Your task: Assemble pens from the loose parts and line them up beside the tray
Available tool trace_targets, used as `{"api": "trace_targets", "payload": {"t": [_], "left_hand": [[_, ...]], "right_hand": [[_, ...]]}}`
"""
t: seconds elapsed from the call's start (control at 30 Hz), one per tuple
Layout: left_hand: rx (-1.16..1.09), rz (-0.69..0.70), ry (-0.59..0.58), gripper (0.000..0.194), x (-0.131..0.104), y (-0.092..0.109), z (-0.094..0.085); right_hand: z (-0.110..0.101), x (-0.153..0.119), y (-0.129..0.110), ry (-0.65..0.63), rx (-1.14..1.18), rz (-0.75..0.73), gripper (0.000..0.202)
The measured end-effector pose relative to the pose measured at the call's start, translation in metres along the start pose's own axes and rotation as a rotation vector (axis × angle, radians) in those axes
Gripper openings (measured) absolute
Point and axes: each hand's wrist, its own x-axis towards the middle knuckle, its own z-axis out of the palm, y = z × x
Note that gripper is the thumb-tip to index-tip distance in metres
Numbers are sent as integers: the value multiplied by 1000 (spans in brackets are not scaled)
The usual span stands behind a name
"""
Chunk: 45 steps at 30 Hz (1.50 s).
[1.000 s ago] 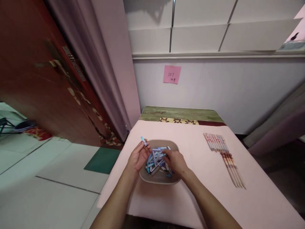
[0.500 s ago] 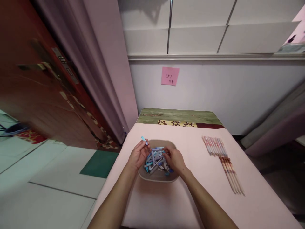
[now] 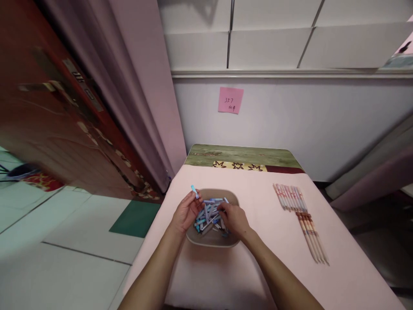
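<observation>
A beige square-cornered tub (image 3: 213,246) stands on the pink cloth, holding a jumble of blue, purple and grey pen parts (image 3: 209,214). At its left rim, my left hand (image 3: 187,212) pinches a short light-blue and lilac pen part (image 3: 194,191) that points upward, above the pile. My right hand (image 3: 235,218) reaches over the right rim with its fingers curled down into the parts. Whatever its fingertips grip, if anything, is hidden.
To the right, a row of pale pens with pinkish ends (image 3: 291,198) lies side by side. Several brown-and-cream pens (image 3: 312,237) lie just below them. Beyond the cloth shows the green tabletop (image 3: 238,153), close to the wall. A red door (image 3: 80,142) is at left.
My right hand has shifted slightly left within the tub, and parts near its fingers have moved. My left hand still holds the light-blue part in nearly the same place.
</observation>
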Motion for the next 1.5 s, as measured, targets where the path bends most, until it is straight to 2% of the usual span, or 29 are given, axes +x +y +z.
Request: {"api": "trace_targets", "payload": {"t": [0.33, 0.7, 0.97, 1.2, 1.3, 1.5], "left_hand": [[-2, -3, -7, 15, 0, -1, -1], [-29, -4, 95, 21, -4, 2, -2], [42, -17, 95, 44, -6, 1, 2], [49, -39, 85, 33, -6, -1, 0], [59, -45, 84, 28, -6, 0, 0], [65, -63, 33, 22, -7, 0, -1]], "right_hand": [[-4, -2, -3, -4, 32, -2, 13], [-3, -4, -5, -4, 21, -31, 17], [6, 1, 7, 202, 339, 27, 28], [13, 2, 12, 264, 469, 77, 24], [12, 0, 12, 238, 502, 61, 21], [2, -4, 3, 158, 307, -14, 18]]}}
